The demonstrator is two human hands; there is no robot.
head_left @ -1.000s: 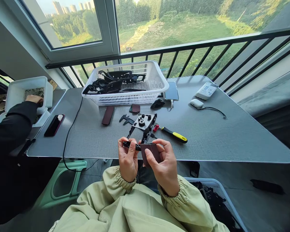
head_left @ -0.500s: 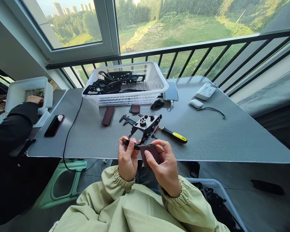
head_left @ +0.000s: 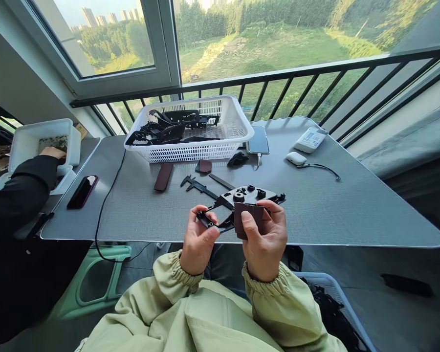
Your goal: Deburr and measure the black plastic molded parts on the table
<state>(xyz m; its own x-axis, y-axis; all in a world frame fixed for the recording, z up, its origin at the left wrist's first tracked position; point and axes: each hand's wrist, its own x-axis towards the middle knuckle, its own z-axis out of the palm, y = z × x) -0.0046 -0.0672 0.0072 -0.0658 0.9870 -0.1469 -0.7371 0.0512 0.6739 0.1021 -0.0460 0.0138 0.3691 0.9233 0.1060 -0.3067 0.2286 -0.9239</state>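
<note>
My left hand (head_left: 200, 239) pinches one end of a black plastic frame part (head_left: 225, 222), which has a pale flat face with round bosses turned upward. My right hand (head_left: 264, 239) grips a folded piece of dark brown sandpaper (head_left: 248, 220), thumb on its front, fingers behind it by the part's right end. The sandpaper covers some of the part; whether the right fingers also hold the part is hidden. Just beyond lie a black caliper (head_left: 198, 187) and a flat metal blade (head_left: 222, 182), both partly covered by the part.
At the back of the table (head_left: 333, 210) stands a white basket (head_left: 187, 155) of black plastic parts. Sandpaper pieces (head_left: 164, 177), phones (head_left: 82, 192) and a white earbud case (head_left: 296, 158) lie around. A co-worker's arm (head_left: 33, 178) reaches into a white bin (head_left: 75, 142) at left.
The plastic part has swung to the right and flatter, and both hands have shifted right, the right one also upward. A yellow-and-black handle seen before is now hidden behind the part.
</note>
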